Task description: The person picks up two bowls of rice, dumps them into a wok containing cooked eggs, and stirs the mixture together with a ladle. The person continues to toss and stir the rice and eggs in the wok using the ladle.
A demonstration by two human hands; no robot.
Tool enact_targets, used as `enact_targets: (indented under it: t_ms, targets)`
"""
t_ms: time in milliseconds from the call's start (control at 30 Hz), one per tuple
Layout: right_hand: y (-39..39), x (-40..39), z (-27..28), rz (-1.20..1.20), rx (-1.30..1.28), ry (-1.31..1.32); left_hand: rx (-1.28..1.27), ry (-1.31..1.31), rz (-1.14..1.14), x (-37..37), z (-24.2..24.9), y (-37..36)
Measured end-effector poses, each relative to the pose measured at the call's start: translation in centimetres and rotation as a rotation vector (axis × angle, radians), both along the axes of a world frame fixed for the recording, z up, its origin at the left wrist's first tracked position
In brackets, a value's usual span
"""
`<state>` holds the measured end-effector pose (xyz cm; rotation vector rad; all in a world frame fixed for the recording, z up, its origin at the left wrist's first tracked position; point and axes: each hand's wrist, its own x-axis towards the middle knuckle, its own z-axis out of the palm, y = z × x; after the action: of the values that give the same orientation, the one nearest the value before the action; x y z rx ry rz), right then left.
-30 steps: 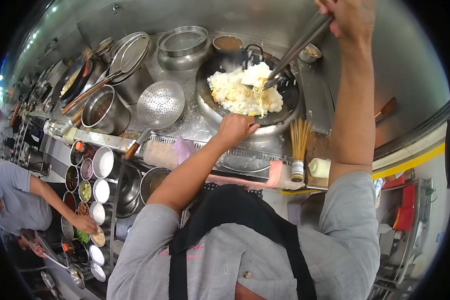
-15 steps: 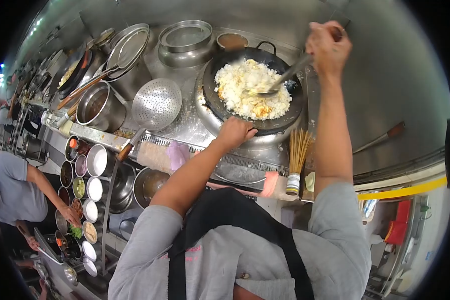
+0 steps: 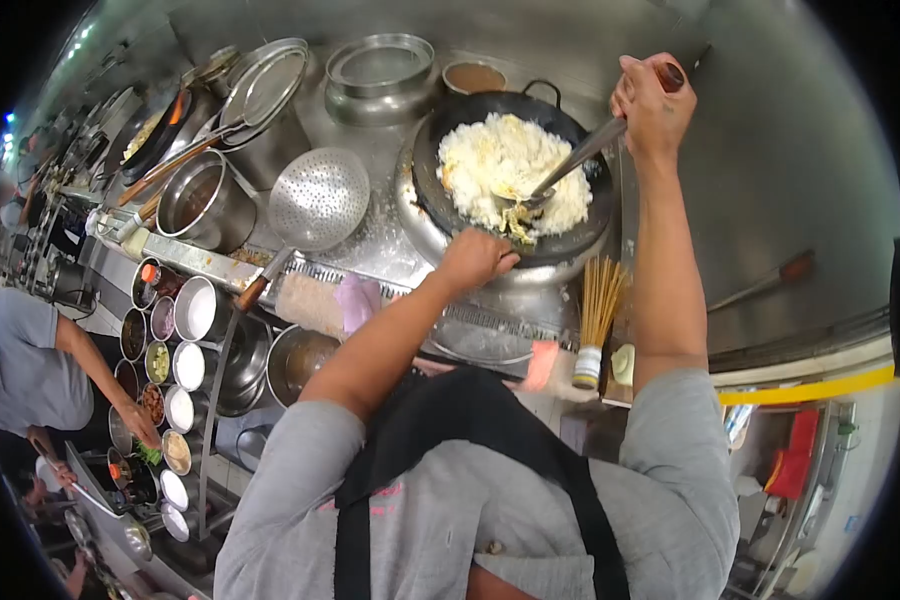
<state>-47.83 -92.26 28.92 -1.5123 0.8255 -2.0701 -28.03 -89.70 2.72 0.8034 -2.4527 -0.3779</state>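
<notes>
In the head view, white rice with bits of yellow egg [image 3: 505, 150] fills the middle of a black wok [image 3: 598, 215] on the stove. My left hand [image 3: 478, 260] is closed on the near edge of the wok; the part it grips lies hidden under the fingers. Raised at the upper right, my right hand [image 3: 655, 108] wraps round the handle end of a long ladle [image 3: 588, 148]. The ladle's bowl is in the rice, near its lower right side, with browned egg beside it.
A perforated skimmer [image 3: 318, 198] lies left of the wok, beside a steel pot [image 3: 202, 205]. A bundle of bamboo sticks [image 3: 598, 310] stands at the near edge. Several ingredient tubs [image 3: 188, 365] line the left, where another person's hand [image 3: 142, 425] reaches in.
The ladle's bowl has moved left and down through the rice, which has shifted, showing browned egg near the wok's lower edge. My left hand keeps its place on the wok.
</notes>
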Motion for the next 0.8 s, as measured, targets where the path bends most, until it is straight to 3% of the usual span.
enact_targets:
  t_ms: [133, 233, 333, 433, 500, 600, 700, 800]
  targets:
    - [3.2, 2.8, 7.2, -0.024, -0.122, 0.098, -0.007, 0.040, 0.011, 0.0, -0.3, 0.0]
    - [0.3, 2.5, 5.7, -0.078, -0.119, 0.020, -0.016, 0.010, 0.023, 0.0, -0.4, 0.1]
    - [-7.5, 1.5, -4.6, -0.192, -0.059, 0.232, 0.025, 0.014, 0.034, -0.3, -0.7, 0.4]
    - [-4.8, 3.2, -0.5, -0.006, -0.023, 0.093, 0.027, 0.007, 0.043, 0.2, -0.3, 0.2]
    - [-0.7, 5.1, 3.8, 0.013, -0.019, 0.087, 0.035, -0.001, 0.054, 0.1, -0.3, 0.4]
    - [3.2, 7.5, 5.9, 0.093, -0.103, 0.112, 0.028, -0.011, 0.034, -0.1, -0.2, 0.1]
    - [-1.2, 8.4, -1.9, 0.025, -0.006, 0.150, 0.029, 0.026, 0.001, 0.1, -0.3, 0.3]
    - [-4.1, 3.9, -2.2, -0.174, -0.029, 0.139, 0.027, 0.008, -0.001, 0.2, -0.8, 0.1]
